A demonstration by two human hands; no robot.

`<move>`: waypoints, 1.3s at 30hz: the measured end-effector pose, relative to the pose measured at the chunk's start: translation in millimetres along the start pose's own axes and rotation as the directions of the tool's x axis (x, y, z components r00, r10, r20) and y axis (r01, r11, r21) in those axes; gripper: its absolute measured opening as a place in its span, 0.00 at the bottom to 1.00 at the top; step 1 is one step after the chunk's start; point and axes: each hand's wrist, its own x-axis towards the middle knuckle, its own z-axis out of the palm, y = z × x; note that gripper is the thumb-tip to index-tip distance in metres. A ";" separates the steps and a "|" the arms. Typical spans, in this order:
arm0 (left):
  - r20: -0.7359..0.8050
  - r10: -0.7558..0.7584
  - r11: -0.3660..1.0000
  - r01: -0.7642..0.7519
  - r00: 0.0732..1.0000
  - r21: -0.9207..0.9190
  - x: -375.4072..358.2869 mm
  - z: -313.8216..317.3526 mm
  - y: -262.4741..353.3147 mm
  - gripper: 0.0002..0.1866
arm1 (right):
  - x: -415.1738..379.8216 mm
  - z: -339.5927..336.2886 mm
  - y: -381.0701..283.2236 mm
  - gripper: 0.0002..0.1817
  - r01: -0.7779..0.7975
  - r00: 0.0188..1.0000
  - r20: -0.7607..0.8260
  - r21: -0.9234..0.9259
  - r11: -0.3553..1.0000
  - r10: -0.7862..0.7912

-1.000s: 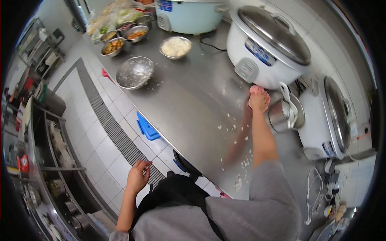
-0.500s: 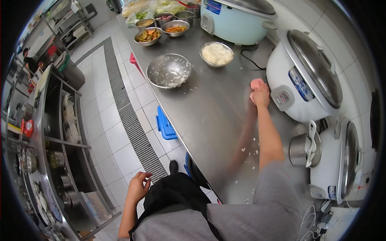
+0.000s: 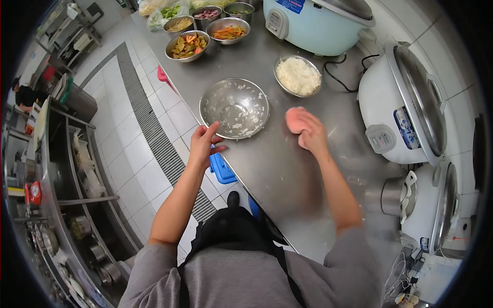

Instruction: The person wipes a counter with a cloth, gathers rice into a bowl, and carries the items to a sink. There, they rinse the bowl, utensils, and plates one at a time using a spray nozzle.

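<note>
A wide metal bowl (image 3: 235, 109) with rice grains stuck to its inside stands near the counter's left edge. My left hand (image 3: 204, 143) is at its near left rim, thumb tip overlapping the rim and fingers apart just below it. To the right, my right hand (image 3: 313, 134) is closed on a pink cloth (image 3: 296, 120), low over the steel counter (image 3: 272, 174). Behind the cloth sits a smaller metal bowl heaped with white rice (image 3: 298, 76).
Bowls of cut vegetables (image 3: 188, 47) and shredded carrot (image 3: 229, 33) stand at the far end. Large rice cookers, one light blue (image 3: 313, 31) and one white (image 3: 382, 102), line the wall side. A metal pot (image 3: 393, 196) stands at right. Across the aisle, a person (image 3: 28, 96) is at another counter.
My left hand has come up from beside my body to the wide bowl's rim. My right hand has moved the cloth leftward, away from the white cooker. Loose rice grains on the near counter are gone.
</note>
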 end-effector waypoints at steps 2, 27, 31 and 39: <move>0.032 -0.008 1.000 0.008 0.999 -0.001 13.7 -7.0 -2.5 0.08 | 1.3 0.5 7.2 0.21 -0.146 0.981 -0.122 0.046 0.988 0.150; 0.204 -0.439 0.888 0.388 0.875 0.246 -80.3 -95.3 -148.9 0.02 | -71.4 25.6 -81.0 0.12 0.244 0.828 0.357 0.466 0.851 -0.433; 0.281 -0.457 0.889 0.420 0.844 0.185 -109.6 -68.3 -171.5 0.02 | -132.0 11.4 -144.6 0.11 0.114 0.924 0.317 0.307 0.945 -0.214; 0.269 -0.399 0.916 0.366 0.877 0.167 -150.0 -33.1 -160.6 0.01 | -157.5 -169.8 -53.1 0.14 -0.515 0.803 -0.309 0.070 0.854 0.510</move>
